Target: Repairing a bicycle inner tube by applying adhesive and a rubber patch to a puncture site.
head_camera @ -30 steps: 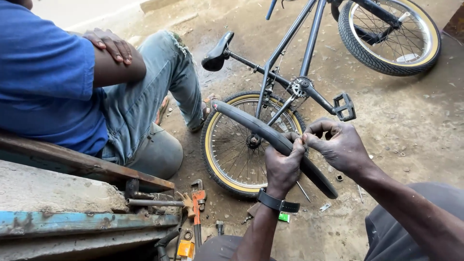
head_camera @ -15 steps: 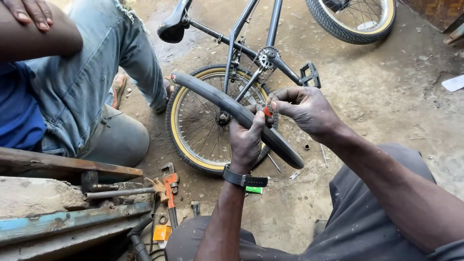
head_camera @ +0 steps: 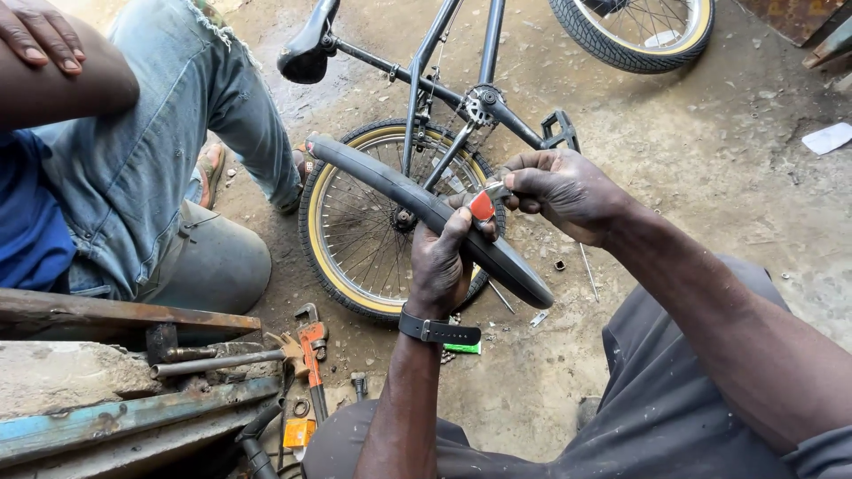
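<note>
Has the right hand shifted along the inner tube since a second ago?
Cannot tell for sure: the camera moved. The right hand sits by the left hand on the inner tube as before, now pinching a small red piece.

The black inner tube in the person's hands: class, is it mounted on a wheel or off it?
Off. The left hand grips the inner tube in the air, in front of the bicycle's rear wheel.

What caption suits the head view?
Left hand grips a black inner tube; right hand presses a small red-tipped tool to it, above a bicycle wheel.
</note>
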